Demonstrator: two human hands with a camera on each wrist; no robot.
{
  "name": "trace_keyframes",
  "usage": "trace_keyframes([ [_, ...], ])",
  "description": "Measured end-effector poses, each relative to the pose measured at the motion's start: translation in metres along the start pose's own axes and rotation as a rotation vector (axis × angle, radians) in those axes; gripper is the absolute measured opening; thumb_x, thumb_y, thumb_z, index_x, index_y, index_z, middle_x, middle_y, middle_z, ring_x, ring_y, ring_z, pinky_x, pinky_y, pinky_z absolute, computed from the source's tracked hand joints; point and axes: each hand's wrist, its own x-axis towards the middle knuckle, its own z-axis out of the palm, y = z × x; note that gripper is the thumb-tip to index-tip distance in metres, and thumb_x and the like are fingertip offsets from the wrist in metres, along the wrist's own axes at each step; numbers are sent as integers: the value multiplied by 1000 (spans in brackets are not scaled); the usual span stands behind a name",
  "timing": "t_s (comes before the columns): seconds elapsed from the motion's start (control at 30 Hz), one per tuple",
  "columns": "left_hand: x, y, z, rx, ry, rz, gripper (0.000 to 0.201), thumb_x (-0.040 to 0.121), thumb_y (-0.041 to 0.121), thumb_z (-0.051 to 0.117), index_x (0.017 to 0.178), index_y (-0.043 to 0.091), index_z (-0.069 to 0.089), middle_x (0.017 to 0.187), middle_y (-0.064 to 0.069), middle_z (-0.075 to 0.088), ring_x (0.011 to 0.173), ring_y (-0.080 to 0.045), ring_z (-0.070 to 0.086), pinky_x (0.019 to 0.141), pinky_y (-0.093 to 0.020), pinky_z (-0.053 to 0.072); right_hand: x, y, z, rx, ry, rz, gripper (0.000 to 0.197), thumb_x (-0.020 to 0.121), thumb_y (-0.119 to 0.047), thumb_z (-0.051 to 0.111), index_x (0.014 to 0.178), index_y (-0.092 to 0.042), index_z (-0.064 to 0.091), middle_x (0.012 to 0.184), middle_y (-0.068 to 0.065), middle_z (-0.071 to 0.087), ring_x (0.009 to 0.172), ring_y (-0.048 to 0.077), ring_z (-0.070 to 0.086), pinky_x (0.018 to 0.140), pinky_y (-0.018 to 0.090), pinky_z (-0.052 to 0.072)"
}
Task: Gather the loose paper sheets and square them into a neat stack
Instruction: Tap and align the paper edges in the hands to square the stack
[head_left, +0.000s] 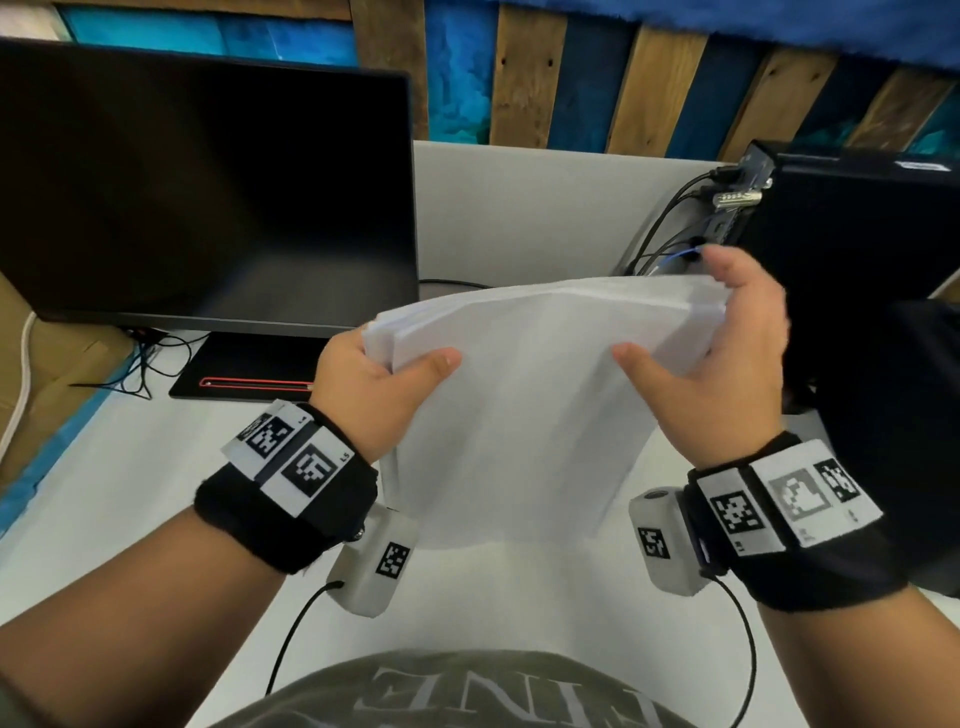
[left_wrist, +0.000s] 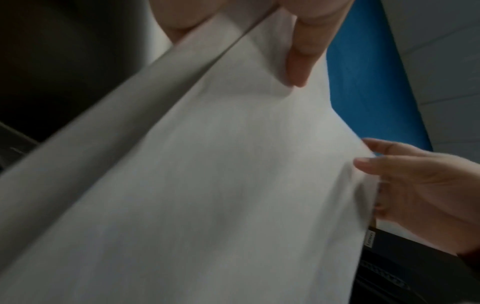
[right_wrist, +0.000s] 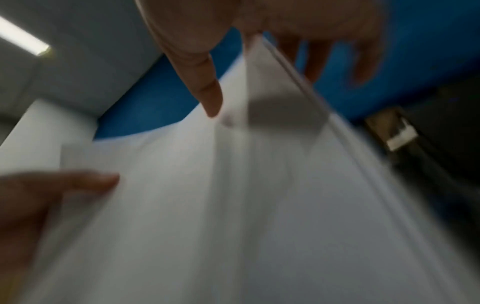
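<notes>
The paper (head_left: 519, 405) is up in the air over the white worktop (head_left: 130, 493), in front of the dark screen (head_left: 197, 197), and it stands nearly upright with its bottom edge pointing down at the worktop. The left hand (head_left: 369, 400) grips the paper's left edge and the right hand (head_left: 727, 364) grips its right edge, each with the thumb on the near face and the fingers (right_wrist: 311, 59) curled round the back. I think the next job is to tap that bottom edge straight down, since some top edges look uneven.
</notes>
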Motion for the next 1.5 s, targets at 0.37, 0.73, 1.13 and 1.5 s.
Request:
trace_keyframes([
  [0.37,-15,28,9,62,-270,214,16,62,25,78,77,24,73,84,6,74,70,-12,67,66,-30,54,5,-43,-14,-111,-304,-471,22,75,-41,60,72,-20,68,62,-4,68,62,19,66,60,33,53],
  [0.73,21,-59,-79,-57,-259,-315,69,7,43,89,70,17,75,68,0,75,60,-15,69,52,-26,57,11,5,-43,565,-191,174,11,64,-22,72,75,-21,72,67,-14,74,64,5,68,61,24,59],
  [1.13,32,-76,-74,-592,-133,-175,60,44,27,89,100,21,69,95,6,76,92,-11,70,77,-27,58,4,21,-15,771,-15,383,12,65,-26,70,76,-23,70,71,-12,74,70,5,70,65,22,57],
  [1.5,15,-69,-50,-160,89,-53,22,92,12,49,96,30,59,83,19,73,79,5,68,70,-14,53,-15,24,-9,796,75,351,13,76,-20,64,89,-20,62,72,-20,73,72,-4,68,67,13,54],
])
